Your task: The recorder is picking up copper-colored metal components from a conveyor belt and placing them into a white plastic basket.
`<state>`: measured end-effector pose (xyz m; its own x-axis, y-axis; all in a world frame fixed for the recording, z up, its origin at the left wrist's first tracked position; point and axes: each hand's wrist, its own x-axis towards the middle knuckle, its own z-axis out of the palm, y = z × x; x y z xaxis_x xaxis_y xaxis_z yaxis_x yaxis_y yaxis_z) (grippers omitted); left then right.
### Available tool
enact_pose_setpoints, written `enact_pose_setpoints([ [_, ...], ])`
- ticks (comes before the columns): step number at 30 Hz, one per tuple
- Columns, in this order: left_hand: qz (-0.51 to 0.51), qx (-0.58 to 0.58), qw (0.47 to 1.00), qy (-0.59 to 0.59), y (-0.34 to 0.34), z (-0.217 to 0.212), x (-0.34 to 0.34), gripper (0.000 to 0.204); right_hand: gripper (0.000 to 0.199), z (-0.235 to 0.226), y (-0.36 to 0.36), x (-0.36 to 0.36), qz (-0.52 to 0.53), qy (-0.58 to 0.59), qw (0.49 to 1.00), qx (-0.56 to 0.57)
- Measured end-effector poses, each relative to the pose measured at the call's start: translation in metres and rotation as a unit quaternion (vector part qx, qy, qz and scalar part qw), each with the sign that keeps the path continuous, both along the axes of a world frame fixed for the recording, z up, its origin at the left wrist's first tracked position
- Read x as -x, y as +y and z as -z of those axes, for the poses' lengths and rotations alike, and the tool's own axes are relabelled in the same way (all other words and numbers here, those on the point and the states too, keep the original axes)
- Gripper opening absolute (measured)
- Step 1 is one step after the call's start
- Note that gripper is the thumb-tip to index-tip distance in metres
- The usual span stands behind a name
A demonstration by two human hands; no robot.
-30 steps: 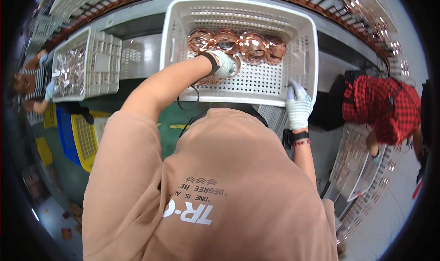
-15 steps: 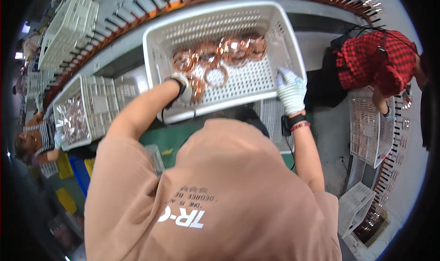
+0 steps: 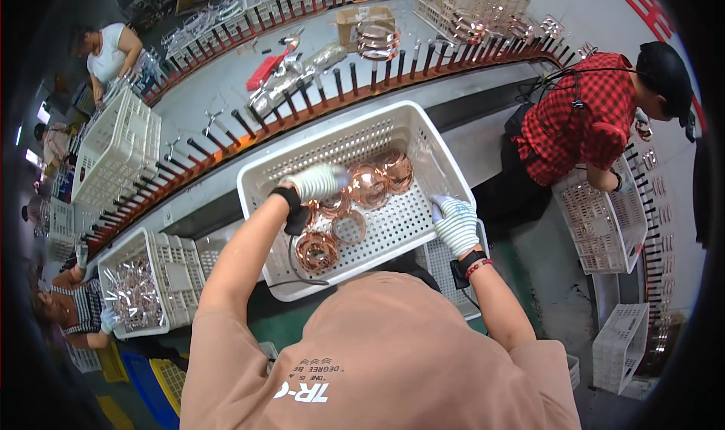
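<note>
A white perforated plastic basket [image 3: 408,242] is in front of me, with several stacks of shiny copper-coloured rings inside. My left hand [image 3: 317,180], in a striped glove, reaches over the far-left stacks with its fingers stretched out and their tips blurred; it covers part of the rings there. Nearer to me lie a stack of copper rings [image 3: 317,252] and a flatter ring [image 3: 349,227]. To the right, more copper rings [image 3: 369,186] stand in the row. My right hand [image 3: 456,224], also gloved, is closed on the basket's near right corner.
Beyond the basket runs a rack with upright black pegs [image 3: 353,78]. Another basket of metal pieces [image 3: 134,294] stands at left, beside a co-worker. A person in a red checked shirt [image 3: 581,116] works at right over a white crate [image 3: 600,218].
My left hand has gone from the near-left ring stack to the farther rings, leaving that stack in plain sight. My right hand stays at the basket's rim. The view has tilted up.
</note>
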<state>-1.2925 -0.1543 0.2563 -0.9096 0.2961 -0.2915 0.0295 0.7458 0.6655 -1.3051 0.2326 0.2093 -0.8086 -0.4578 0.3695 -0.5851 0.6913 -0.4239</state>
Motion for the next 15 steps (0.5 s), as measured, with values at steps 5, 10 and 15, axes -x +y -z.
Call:
enact_pose_setpoints([
  [5, -0.218, -0.223, 0.946, 0.083, -0.055, -0.056, 0.136, 0.058, 0.023, -0.011, -0.007, -0.003, -0.017, -0.017, 0.999, -0.029],
  [10, -0.402, -0.465, 0.784, -0.09, -0.063, -0.09, 0.216, 0.14, 0.023, -0.011, 0.0, 0.0, 0.01, -0.03, 0.998, -0.048],
  [15, -0.397, -0.433, 0.808, -0.034, -0.05, -0.086, 0.282, 0.081, 0.022, -0.013, 0.016, 0.006, 0.047, -0.052, 0.996, -0.058],
])
